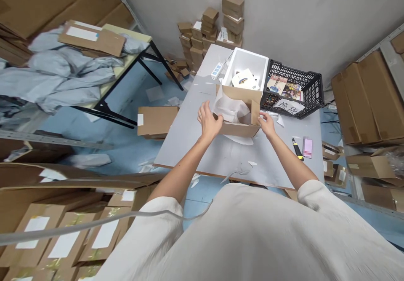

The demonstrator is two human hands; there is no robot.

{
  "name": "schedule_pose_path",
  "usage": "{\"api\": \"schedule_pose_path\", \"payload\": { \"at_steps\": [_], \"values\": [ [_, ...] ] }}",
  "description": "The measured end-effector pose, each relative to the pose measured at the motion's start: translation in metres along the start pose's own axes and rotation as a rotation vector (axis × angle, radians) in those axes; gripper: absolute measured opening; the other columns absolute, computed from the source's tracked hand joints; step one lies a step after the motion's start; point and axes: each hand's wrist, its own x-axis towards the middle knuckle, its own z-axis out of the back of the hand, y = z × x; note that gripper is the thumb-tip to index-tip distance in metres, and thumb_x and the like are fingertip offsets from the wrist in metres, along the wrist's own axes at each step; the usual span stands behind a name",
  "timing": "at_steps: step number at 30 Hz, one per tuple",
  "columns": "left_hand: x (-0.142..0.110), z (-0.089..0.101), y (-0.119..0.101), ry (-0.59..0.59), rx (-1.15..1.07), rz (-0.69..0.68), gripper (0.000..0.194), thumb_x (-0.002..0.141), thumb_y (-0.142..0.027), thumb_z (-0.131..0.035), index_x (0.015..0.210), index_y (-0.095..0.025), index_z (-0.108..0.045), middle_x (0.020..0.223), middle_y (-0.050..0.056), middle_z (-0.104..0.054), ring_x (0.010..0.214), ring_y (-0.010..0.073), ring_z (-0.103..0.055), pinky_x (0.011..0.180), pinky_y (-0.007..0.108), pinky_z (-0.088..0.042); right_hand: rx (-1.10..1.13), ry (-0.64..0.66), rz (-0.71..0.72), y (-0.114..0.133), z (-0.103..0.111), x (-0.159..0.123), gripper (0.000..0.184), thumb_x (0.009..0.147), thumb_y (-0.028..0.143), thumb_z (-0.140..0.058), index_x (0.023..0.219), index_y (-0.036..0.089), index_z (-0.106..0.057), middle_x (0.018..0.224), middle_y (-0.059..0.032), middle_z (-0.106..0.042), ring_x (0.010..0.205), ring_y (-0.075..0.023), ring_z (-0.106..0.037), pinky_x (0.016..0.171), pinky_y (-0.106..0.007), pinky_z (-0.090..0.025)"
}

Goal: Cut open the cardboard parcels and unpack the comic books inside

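Note:
An open cardboard box (240, 129) stands on the grey table (189, 133) in front of me. White packing paper (232, 108) sticks up out of it on the left side. At the box's left end is my left hand (209, 121), its thumb over the edge and its fingers curled, gripping the box. My right hand (267, 124) pinches the box at its right front corner. Behind the box is a white foam box (235, 62) with a white printed package (245, 80) inside. To its right sits a black plastic crate (311, 89) holding colourful printed items.
A black-and-yellow utility knife (297, 149) and a pink blurred object (307, 147) lie at the table's right. A power strip (216, 70) lies at the back left. Stacked cartons (233, 17) rise behind; grey bags (59, 70) cover a left table. A grey cable (94, 226) crosses low.

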Motion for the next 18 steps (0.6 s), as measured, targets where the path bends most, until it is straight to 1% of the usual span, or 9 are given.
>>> {"api": "schedule_pose_path", "payload": {
  "at_steps": [1,3,6,8,10,12,14,16,18],
  "values": [
    [0.002,0.000,0.005,0.053,0.015,-0.020,0.068,0.086,-0.030,-0.079,0.152,-0.026,-0.065,0.173,0.021,-0.049,0.169,0.0473,-0.033,0.137,0.071,-0.025,-0.016,-0.002,-0.002,-0.001,0.000,0.000,0.052,0.093,0.043,-0.069,0.139,0.022,-0.077,0.157,-0.0170,-0.069,0.143,-0.0358,-0.064,0.128,-0.059,-0.049],
    [0.002,0.000,0.010,0.164,0.093,-0.064,0.058,0.088,-0.038,-0.081,0.145,-0.028,-0.073,0.179,0.020,-0.045,0.173,0.0507,-0.025,0.137,0.076,-0.022,-0.038,-0.005,-0.003,-0.003,-0.001,-0.001,0.054,0.095,0.048,-0.069,0.140,0.021,-0.077,0.155,-0.0181,-0.069,0.142,-0.0350,-0.064,0.129,-0.059,-0.048],
    [0.000,0.002,0.010,0.321,0.374,-0.068,0.045,0.095,-0.051,-0.076,0.134,-0.029,-0.082,0.189,0.014,-0.034,0.176,0.0522,-0.017,0.137,0.077,-0.021,-0.050,-0.018,0.002,-0.005,-0.002,-0.004,0.058,0.095,0.060,-0.071,0.136,0.019,-0.080,0.151,-0.0187,-0.072,0.143,-0.0348,-0.064,0.131,-0.059,-0.046],
    [-0.002,0.005,0.006,0.401,0.551,-0.053,0.047,0.102,-0.058,-0.067,0.135,-0.029,-0.083,0.192,0.010,-0.028,0.177,0.0508,-0.017,0.138,0.075,-0.023,-0.038,-0.009,0.005,-0.003,-0.003,-0.007,0.063,0.095,0.069,-0.071,0.134,0.020,-0.081,0.146,-0.0173,-0.075,0.143,-0.0357,-0.064,0.130,-0.059,-0.047],
    [-0.003,0.007,0.001,0.442,0.632,-0.071,0.051,0.107,-0.060,-0.059,0.140,-0.028,-0.081,0.193,0.010,-0.026,0.178,0.0489,-0.019,0.139,0.072,-0.025,-0.021,0.035,0.002,0.000,-0.004,-0.012,0.068,0.095,0.076,-0.070,0.133,0.021,-0.082,0.142,-0.0159,-0.078,0.141,-0.0365,-0.066,0.129,-0.060,-0.049],
    [-0.003,0.009,-0.003,0.469,0.644,-0.111,0.055,0.109,-0.061,-0.054,0.146,-0.027,-0.078,0.193,0.011,-0.027,0.176,0.0469,-0.025,0.139,0.069,-0.029,-0.027,0.092,0.001,0.005,-0.004,-0.017,0.073,0.093,0.081,-0.071,0.133,0.021,-0.082,0.142,-0.0158,-0.079,0.140,-0.0375,-0.068,0.128,-0.061,-0.050],
    [-0.003,0.008,-0.005,0.503,0.636,-0.155,0.056,0.111,-0.061,-0.052,0.149,-0.028,-0.075,0.191,0.010,-0.033,0.173,0.0445,-0.034,0.138,0.065,-0.032,-0.054,0.138,0.006,0.011,-0.003,-0.022,0.076,0.090,0.084,-0.075,0.133,0.021,-0.083,0.146,-0.0159,-0.078,0.142,-0.0390,-0.069,0.130,-0.061,-0.049],
    [-0.001,0.007,-0.007,0.547,0.624,-0.200,0.055,0.111,-0.060,-0.053,0.151,-0.029,-0.073,0.186,0.010,-0.044,0.169,0.0417,-0.042,0.138,0.062,-0.032,-0.078,0.183,0.021,0.015,0.000,-0.027,0.078,0.086,0.085,-0.080,0.133,0.023,-0.084,0.149,-0.0150,-0.077,0.146,-0.0400,-0.067,0.133,-0.062,-0.046],
    [0.000,0.005,-0.007,0.601,0.605,-0.230,0.055,0.111,-0.060,-0.055,0.154,-0.029,-0.070,0.176,0.011,-0.058,0.163,0.0391,-0.052,0.138,0.060,-0.031,-0.093,0.220,0.028,0.017,0.003,-0.030,0.080,0.080,0.086,-0.085,0.133,0.026,-0.085,0.154,-0.0138,-0.074,0.154,-0.0407,-0.062,0.136,-0.063,-0.042]
  ]
}}
